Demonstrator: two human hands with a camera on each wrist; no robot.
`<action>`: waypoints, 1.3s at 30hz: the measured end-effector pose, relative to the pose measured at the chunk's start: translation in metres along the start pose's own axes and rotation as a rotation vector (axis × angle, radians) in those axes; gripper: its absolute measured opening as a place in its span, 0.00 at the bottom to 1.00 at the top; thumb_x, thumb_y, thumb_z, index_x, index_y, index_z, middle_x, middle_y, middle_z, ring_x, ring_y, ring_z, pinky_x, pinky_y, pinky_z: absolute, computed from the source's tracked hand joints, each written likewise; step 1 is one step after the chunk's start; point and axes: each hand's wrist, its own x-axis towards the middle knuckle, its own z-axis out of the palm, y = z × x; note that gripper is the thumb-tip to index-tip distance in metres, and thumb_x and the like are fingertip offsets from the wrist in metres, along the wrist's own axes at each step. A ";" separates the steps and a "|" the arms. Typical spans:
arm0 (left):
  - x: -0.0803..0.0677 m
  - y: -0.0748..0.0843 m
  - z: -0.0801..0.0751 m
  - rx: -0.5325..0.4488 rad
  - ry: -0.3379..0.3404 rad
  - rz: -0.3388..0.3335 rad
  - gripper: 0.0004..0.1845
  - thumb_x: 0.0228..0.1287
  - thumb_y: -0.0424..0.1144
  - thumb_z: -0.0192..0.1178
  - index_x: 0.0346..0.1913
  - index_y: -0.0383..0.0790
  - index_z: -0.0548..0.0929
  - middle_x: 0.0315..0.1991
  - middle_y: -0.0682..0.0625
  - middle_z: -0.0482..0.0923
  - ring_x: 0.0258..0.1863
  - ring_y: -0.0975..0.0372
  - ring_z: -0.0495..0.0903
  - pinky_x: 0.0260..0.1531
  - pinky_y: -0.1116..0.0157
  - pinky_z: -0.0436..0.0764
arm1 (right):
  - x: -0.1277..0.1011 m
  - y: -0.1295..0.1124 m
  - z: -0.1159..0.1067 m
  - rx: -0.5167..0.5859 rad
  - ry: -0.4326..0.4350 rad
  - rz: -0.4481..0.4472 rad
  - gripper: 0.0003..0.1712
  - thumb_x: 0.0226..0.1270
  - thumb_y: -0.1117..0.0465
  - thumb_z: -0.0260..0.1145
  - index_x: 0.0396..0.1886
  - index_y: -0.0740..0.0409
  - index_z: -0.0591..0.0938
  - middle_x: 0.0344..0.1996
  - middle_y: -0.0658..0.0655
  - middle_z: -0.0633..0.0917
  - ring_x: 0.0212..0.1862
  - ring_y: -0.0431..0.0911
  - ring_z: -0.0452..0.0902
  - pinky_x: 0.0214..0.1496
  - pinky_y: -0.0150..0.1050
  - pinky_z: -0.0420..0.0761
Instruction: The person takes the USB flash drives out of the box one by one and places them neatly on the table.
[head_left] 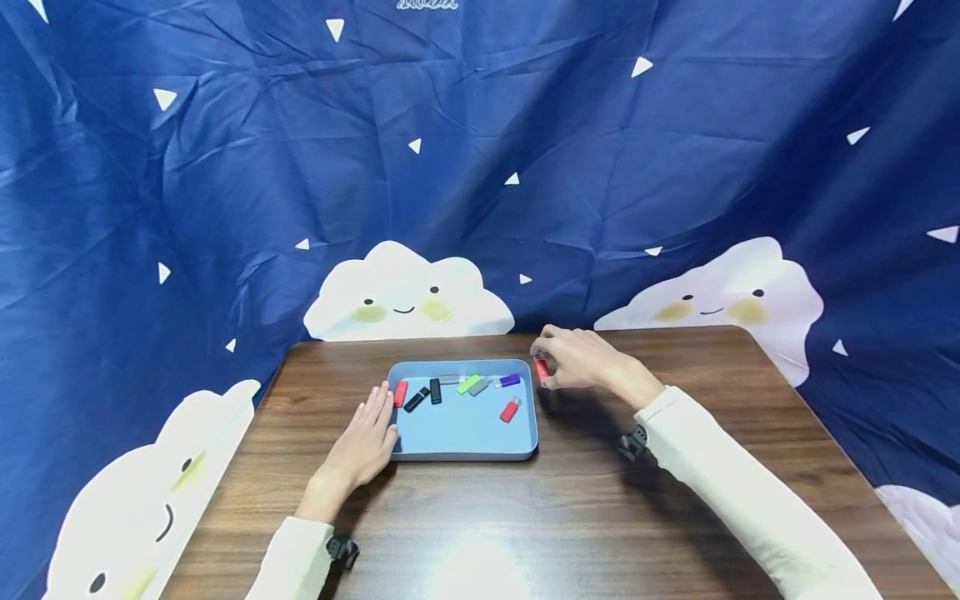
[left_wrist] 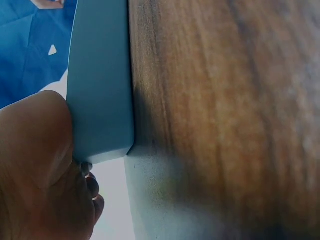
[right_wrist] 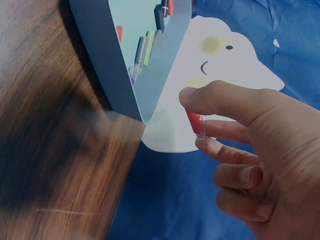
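My right hand (head_left: 581,358) pinches a red USB stick (right_wrist: 194,121) with a clear end between thumb and fingertips, just outside the right rim of a shallow blue tray (head_left: 465,446). Against the tray's left side rests my left hand (head_left: 363,437), its fingers fairly straight along the rim. Inside the tray lie several more sticks: a red one (head_left: 401,393) by the left wall, black ones (head_left: 417,399), a green one (head_left: 468,383), a grey one (head_left: 478,387), a purple one (head_left: 509,380) and another red one (head_left: 510,410) toward the right.
The tray stands on a brown wooden table (head_left: 450,517), near its back edge. Behind the table hangs a blue cloth (head_left: 465,167) printed with white clouds and small triangles. Dark straps with small devices (head_left: 633,443) sit at both wrists.
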 end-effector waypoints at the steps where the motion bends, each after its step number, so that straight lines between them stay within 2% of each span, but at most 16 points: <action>1: 0.000 0.000 0.000 -0.002 0.001 0.001 0.34 0.85 0.41 0.45 0.83 0.26 0.53 0.87 0.36 0.45 0.87 0.42 0.47 0.85 0.42 0.54 | -0.001 0.002 0.000 0.006 0.005 0.006 0.26 0.54 0.50 0.81 0.54 0.50 0.89 0.47 0.51 0.83 0.34 0.47 0.79 0.34 0.46 0.82; 7: 0.000 0.001 0.001 -0.006 0.022 0.012 0.34 0.84 0.40 0.46 0.83 0.25 0.54 0.87 0.35 0.46 0.86 0.40 0.49 0.84 0.41 0.55 | -0.008 0.012 0.000 0.016 0.033 0.022 0.24 0.54 0.52 0.80 0.52 0.51 0.89 0.46 0.52 0.84 0.32 0.45 0.78 0.34 0.48 0.83; 12: -0.001 0.000 0.000 -0.003 0.007 0.000 0.34 0.85 0.40 0.46 0.83 0.26 0.54 0.87 0.35 0.46 0.87 0.41 0.48 0.84 0.41 0.55 | -0.010 0.022 0.001 0.020 0.065 0.014 0.22 0.54 0.53 0.78 0.50 0.52 0.89 0.45 0.53 0.84 0.33 0.45 0.78 0.37 0.50 0.85; 19: -0.001 0.001 0.000 -0.008 0.007 0.010 0.34 0.85 0.40 0.45 0.83 0.24 0.54 0.87 0.34 0.46 0.86 0.39 0.50 0.84 0.40 0.56 | -0.011 0.038 0.006 0.023 0.064 0.071 0.27 0.53 0.53 0.79 0.54 0.53 0.89 0.48 0.53 0.85 0.36 0.47 0.81 0.43 0.54 0.86; 27: -0.001 0.002 -0.001 -0.008 0.010 0.006 0.34 0.85 0.40 0.45 0.83 0.25 0.54 0.87 0.35 0.46 0.86 0.40 0.49 0.85 0.41 0.54 | -0.010 0.055 0.012 0.034 0.043 0.116 0.28 0.54 0.52 0.78 0.57 0.54 0.88 0.51 0.56 0.85 0.39 0.51 0.83 0.45 0.59 0.85; 32: 0.000 -0.001 0.003 -0.016 0.021 0.020 0.34 0.84 0.41 0.44 0.83 0.25 0.55 0.87 0.34 0.47 0.86 0.39 0.50 0.83 0.39 0.56 | -0.009 0.065 0.018 0.040 0.020 0.141 0.29 0.56 0.52 0.78 0.58 0.55 0.88 0.52 0.57 0.85 0.43 0.54 0.84 0.49 0.60 0.86; 39: 0.002 -0.007 0.009 -0.004 0.012 0.020 0.35 0.85 0.43 0.42 0.84 0.26 0.53 0.88 0.36 0.44 0.87 0.41 0.48 0.84 0.41 0.54 | -0.006 0.077 0.030 0.051 0.010 0.158 0.29 0.57 0.53 0.78 0.58 0.58 0.88 0.53 0.60 0.85 0.49 0.58 0.86 0.55 0.62 0.85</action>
